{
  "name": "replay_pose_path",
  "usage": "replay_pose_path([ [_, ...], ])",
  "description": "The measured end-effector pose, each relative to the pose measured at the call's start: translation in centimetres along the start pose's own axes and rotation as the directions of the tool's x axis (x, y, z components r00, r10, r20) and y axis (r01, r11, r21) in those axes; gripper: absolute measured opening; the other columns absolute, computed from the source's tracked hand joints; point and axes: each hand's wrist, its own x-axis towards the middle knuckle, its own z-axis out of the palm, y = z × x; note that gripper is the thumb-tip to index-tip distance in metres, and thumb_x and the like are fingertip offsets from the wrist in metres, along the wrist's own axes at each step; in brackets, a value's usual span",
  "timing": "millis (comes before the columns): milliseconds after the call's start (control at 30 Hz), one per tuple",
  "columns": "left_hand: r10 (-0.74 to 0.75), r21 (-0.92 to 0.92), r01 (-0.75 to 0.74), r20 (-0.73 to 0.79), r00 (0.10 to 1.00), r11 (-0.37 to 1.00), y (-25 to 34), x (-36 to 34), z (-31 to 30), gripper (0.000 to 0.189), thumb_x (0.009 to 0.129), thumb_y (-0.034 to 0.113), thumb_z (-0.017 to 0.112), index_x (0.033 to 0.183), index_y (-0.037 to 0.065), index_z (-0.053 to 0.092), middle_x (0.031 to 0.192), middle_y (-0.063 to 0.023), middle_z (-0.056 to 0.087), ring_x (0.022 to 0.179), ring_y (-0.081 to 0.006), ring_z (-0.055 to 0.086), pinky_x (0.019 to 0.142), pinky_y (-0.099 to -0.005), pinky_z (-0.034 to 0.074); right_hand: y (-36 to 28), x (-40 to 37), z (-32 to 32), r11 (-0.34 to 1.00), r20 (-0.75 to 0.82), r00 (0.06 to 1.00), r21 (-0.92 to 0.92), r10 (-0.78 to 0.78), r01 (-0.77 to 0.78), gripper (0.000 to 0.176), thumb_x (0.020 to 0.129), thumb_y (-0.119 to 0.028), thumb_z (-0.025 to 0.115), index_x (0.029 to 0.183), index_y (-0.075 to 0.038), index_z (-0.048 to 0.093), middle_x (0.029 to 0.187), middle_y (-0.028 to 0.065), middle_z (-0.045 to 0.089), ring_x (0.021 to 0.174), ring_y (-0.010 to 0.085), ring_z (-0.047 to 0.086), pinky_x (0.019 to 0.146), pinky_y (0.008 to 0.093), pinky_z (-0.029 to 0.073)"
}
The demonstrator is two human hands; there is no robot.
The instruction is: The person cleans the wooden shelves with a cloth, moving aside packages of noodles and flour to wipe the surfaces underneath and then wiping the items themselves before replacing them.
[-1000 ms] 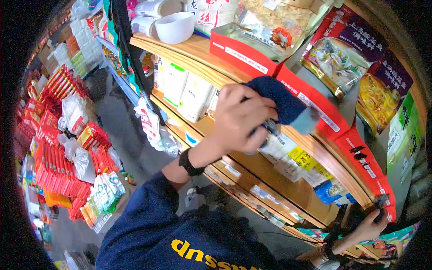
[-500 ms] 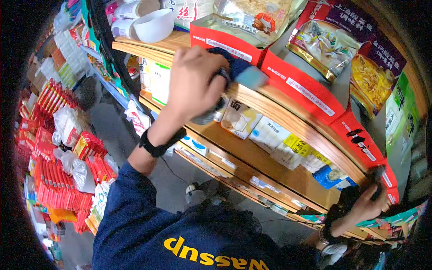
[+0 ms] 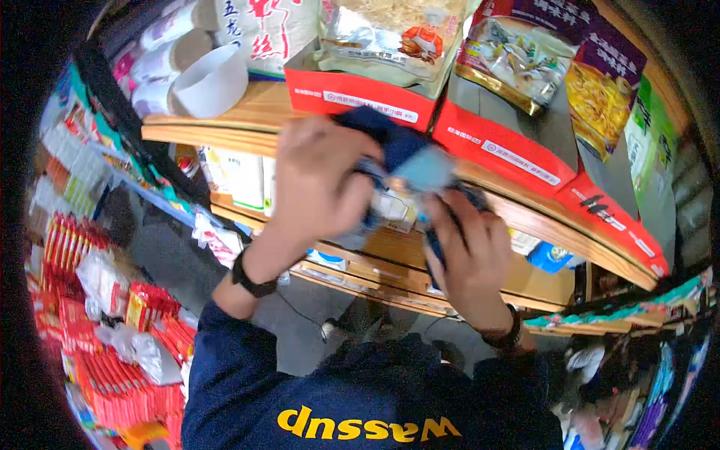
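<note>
My left hand [image 3: 322,176] is closed on a dark blue cloth [image 3: 386,135] at the front edge of the upper shelf. A pale blue-grey patch shows at the cloth's right end, just above my right hand [image 3: 476,251]. The fingers of my right hand are curled round a dark object, blurred and partly hidden by them. Behind the cloth stands a red display box [image 3: 352,97] holding a clear food packet [image 3: 382,45].
A white bowl [image 3: 212,81] and rolled packs sit on the wooden shelf [image 3: 180,129] at left. More red boxes with purple pouches [image 3: 607,82] line the right side. Lower shelves hold packets, including a blue one [image 3: 550,257]. Red packages [image 3: 112,375] are stacked at lower left.
My right hand has moved left from the far right end of the shelf to beside my left hand. My left hand still grips the cloth. The view has shifted.
</note>
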Motion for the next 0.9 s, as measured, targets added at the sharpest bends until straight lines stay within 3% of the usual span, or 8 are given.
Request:
replay_pose_path([
  [133,-0.183,0.153,0.182,-0.008,0.983,0.971,-5.2,-1.1,-4.8,0.019,0.062,0.011,0.047,0.073,0.005,0.060,0.067,-0.0109,0.055,0.070,-0.0273,0.049,0.068,-0.0368,0.036,-2.9,3.3,2.0,0.983,-0.025,0.999,0.180,0.025,-0.020,0.052,0.056,-0.010,0.067,0.107,-0.010,0.058,0.103,0.0051,0.054,0.074,0.0228,0.049,0.067,0.0306,0.043],
  [200,-0.295,0.165,0.295,-0.025,0.955,0.941,-7.8,-1.7,-6.6,0.020,0.064,0.010,0.045,0.074,0.004,0.060,0.065,-0.0120,0.053,0.069,-0.0274,0.048,0.068,-0.0370,0.036,-3.6,4.6,3.3,0.988,-0.066,0.997,0.155,0.030,-0.019,0.051,0.056,-0.009,0.067,0.106,-0.009,0.058,0.104,0.0047,0.054,0.073,0.0228,0.050,0.066,0.0304,0.044],
  [267,-0.262,0.151,0.267,-0.057,0.963,0.952,-9.4,-2.0,-7.3,0.019,0.065,0.009,0.044,0.074,0.004,0.060,0.064,-0.0109,0.052,0.067,-0.0269,0.047,0.067,-0.0367,0.035,-4.3,5.4,3.8,0.991,-0.107,0.993,0.134,0.042,-0.027,0.050,0.056,-0.009,0.067,0.105,-0.009,0.058,0.104,0.0044,0.055,0.072,0.0228,0.051,0.066,0.0302,0.045],
  [467,-0.129,0.354,0.178,-0.157,0.979,0.918,-8.6,-2.3,-6.1,0.013,0.064,0.011,0.046,0.070,0.007,0.058,0.063,-0.0063,0.052,0.065,-0.0238,0.047,0.065,-0.0356,0.034,-4.2,6.0,1.7,0.984,0.128,0.985,0.119,0.118,-0.134,0.047,0.058,-0.005,0.064,0.104,-0.006,0.055,0.106,0.0108,0.056,0.086,0.0305,0.055,0.074,0.0352,0.046],
  [600,-0.119,0.325,0.190,-0.228,0.966,0.926,-9.2,-2.9,-5.5,0.011,0.062,0.014,0.047,0.067,0.010,0.056,0.062,-0.0041,0.052,0.064,-0.0222,0.046,0.063,-0.0348,0.031,-6.3,7.3,2.7,0.978,0.079,0.978,0.070,0.193,-0.199,0.046,0.059,-0.003,0.062,0.104,-0.005,0.054,0.103,0.0172,0.055,0.094,0.0330,0.054,0.079,0.0370,0.046],
  [800,-0.083,0.267,0.150,-0.248,0.965,0.952,-10.2,-3.3,-5.5,0.011,0.063,0.015,0.047,0.068,0.011,0.056,0.062,-0.0031,0.053,0.063,-0.0212,0.046,0.065,-0.0345,0.032,-11.1,10.8,8.6,0.977,-0.129,0.978,0.163,0.162,-0.140,0.041,0.058,-0.002,0.061,0.098,-0.004,0.052,0.090,0.0159,0.055,0.081,0.0310,0.055,0.070,0.0367,0.047],
  [867,-0.081,0.226,0.136,-0.238,0.968,0.965,-10.3,-3.4,-5.7,0.011,0.063,0.015,0.048,0.068,0.010,0.057,0.063,-0.0032,0.053,0.064,-0.0215,0.046,0.065,-0.0348,0.032,-13.3,12.4,9.7,0.972,-0.031,0.981,0.146,0.192,-0.186,0.041,0.058,-0.004,0.061,0.098,-0.004,0.051,0.090,0.0162,0.055,0.080,0.0316,0.055,0.068,0.0354,0.047],
  [900,-0.120,0.208,0.170,-0.232,0.965,0.963,-10.5,-3.6,-5.7,0.011,0.062,0.015,0.049,0.069,0.010,0.057,0.064,-0.0035,0.054,0.065,-0.0218,0.047,0.065,-0.0351,0.033,-13.8,12.8,10.7,0.973,-0.102,0.976,0.154,0.191,-0.174,0.040,0.059,-0.006,0.060,0.097,-0.004,0.050,0.089,0.0156,0.055,0.078,0.0315,0.055,0.067,0.0360,0.046],
])
